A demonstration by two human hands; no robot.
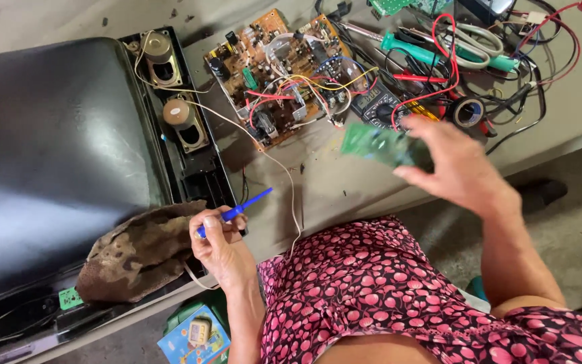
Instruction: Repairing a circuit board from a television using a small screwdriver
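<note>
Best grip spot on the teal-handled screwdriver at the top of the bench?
Take the teal-handled screwdriver by its handle, near the left end of the grip by the shaft, coming from above. It lies flat, roughly left to right, and that stretch looks bare. Further right, red leads and pale scissors cross it, so a grip there would probably snag. Both hands are busy: left hand, right hand.

Your left hand (220, 243) is raised, forearm upright, fingers curled closed in a pinch grip. Your right hand (456, 168) is extended forward, well apart from it, fingers closed, image blurred.
</note>
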